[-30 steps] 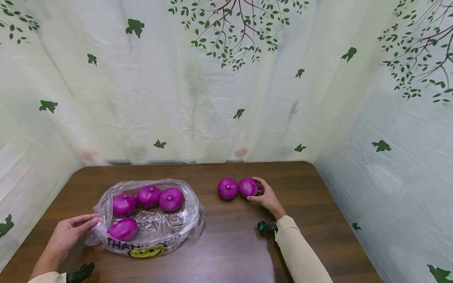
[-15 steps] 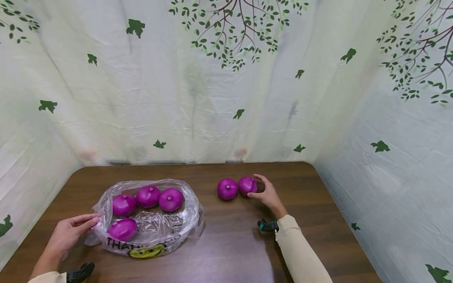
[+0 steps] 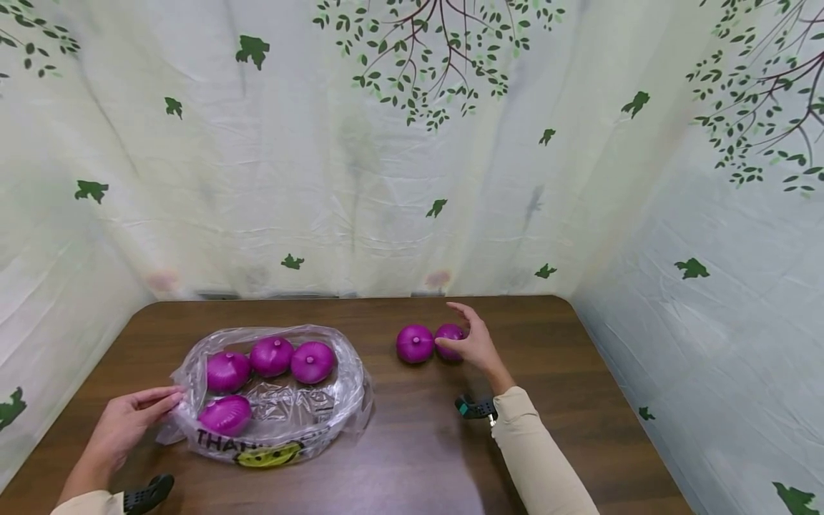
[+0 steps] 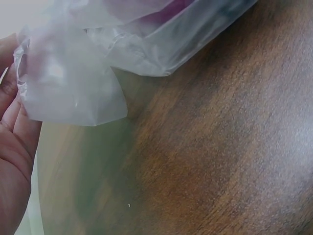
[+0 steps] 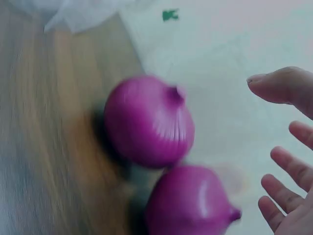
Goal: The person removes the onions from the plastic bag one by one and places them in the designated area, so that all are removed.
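Note:
A clear plastic bag (image 3: 352,390) with dark lettering and a yellow smiley lies with its mouth spread wide on the left. Several purple onions (image 3: 312,363) sit inside it. My left hand (image 3: 125,423) pinches the bag's left edge; in the left wrist view, plastic film (image 4: 73,83) covers those fingertips. Two more onions stand side by side on the right: a left one (image 3: 415,343) and a right one (image 3: 449,332). My right hand (image 3: 478,347) is over the right one, partly covering it. Its thumb and fingers (image 5: 291,161) are spread, apart from both onions in the right wrist view.
Beneath everything is a brown wooden table (image 3: 399,443) with rounded far corners. A whitish curtain (image 3: 360,179) printed with leaves and branches rises behind and beside it. Each wrist wears a black band, such as the right band (image 3: 475,408).
My right hand has let go of the right onion; its fingers have spread and risen off it, shifting slightly left. The left hand still holds the bag's edge.

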Demonstrator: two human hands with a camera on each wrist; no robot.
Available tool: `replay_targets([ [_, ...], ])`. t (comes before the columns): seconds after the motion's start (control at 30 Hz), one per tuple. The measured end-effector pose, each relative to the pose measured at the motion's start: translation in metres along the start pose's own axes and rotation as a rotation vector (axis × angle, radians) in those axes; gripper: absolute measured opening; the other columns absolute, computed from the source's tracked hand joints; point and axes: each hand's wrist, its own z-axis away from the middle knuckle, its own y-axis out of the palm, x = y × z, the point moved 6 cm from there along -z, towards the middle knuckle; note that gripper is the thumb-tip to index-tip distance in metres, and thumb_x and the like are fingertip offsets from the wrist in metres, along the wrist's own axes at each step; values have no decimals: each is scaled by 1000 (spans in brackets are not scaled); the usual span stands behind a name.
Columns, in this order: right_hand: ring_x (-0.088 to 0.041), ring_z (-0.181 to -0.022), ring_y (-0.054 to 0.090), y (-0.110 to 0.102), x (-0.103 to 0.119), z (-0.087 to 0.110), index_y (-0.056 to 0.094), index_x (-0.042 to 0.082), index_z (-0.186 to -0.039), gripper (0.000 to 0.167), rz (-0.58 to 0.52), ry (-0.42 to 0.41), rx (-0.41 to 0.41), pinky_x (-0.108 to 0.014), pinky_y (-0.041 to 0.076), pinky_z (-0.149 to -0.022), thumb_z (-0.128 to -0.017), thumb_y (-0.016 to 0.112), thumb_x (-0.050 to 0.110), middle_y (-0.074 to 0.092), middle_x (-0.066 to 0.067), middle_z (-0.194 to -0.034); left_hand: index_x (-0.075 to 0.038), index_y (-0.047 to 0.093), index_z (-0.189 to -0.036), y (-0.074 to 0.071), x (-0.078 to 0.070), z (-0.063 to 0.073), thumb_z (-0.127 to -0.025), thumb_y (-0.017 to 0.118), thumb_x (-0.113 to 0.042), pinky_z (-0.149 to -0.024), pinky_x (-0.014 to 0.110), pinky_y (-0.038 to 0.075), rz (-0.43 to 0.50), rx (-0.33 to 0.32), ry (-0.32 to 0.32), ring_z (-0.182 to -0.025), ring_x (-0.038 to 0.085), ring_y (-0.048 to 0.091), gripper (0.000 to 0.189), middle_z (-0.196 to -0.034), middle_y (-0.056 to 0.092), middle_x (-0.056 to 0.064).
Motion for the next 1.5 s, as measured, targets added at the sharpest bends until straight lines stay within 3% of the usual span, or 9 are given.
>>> replay_targets([
  [0.27,-37,-123,45,27,27,-5,54,3,-130,66,-8,-102,28,-55,36,-102,-71,83,3,52,-18,-133,-3,75,-103,-1,-2,-2,-93,65,-27,-68,14,52,-13,4,11,-81,-13,56,28,-88,62,-27],
  [0.47,-40,-115,50,56,40,-5,53,2,-132,66,-61,-114,108,-58,43,-94,-72,82,2,53,-23,-127,-2,75,-104,-1,0,-1,-93,64,-26,-68,14,51,-16,4,5,-81,-13,55,27,-88,62,-28],
  [0.63,-37,-121,49,81,52,-5,51,1,-133,68,-36,-166,186,-53,42,-99,-73,83,6,53,-18,-132,4,71,-108,-1,0,-2,-92,66,-28,-68,13,51,-36,-3,-8,-81,-14,54,36,-87,60,-29],
  [0.83,-37,-122,48,106,68,-2,51,1,-133,67,-45,-220,260,-54,41,-100,-74,82,5,52,-19,-133,2,71,-108,-1,1,-1,-94,64,-27,-69,12,50,-27,15,-34,-81,-16,52,33,-88,61,-29],
  [1.1,-24,-116,53,143,85,-1,53,7,-134,65,-21,-209,353,-40,46,-97,-75,82,9,54,-11,-132,-5,76,-102,-1,1,1,-93,65,-20,-68,13,51,31,1,16,-82,-14,56,21,-88,64,-28],
  [1.33,-35,-115,55,168,94,4,53,1,-131,63,-105,-178,396,-42,48,-94,-75,81,6,56,-18,-128,-5,76,-102,0,0,0,-93,65,-25,-68,13,51,9,-1,26,-82,-12,56,25,-88,62,-28],
  [1.5,-30,-116,56,185,103,10,53,5,-132,60,-160,-150,436,-33,50,-92,-78,80,8,56,-15,-130,-4,75,-103,0,0,0,-92,66,-28,-69,13,51,5,0,21,-81,-12,56,28,-87,61,-29],
])
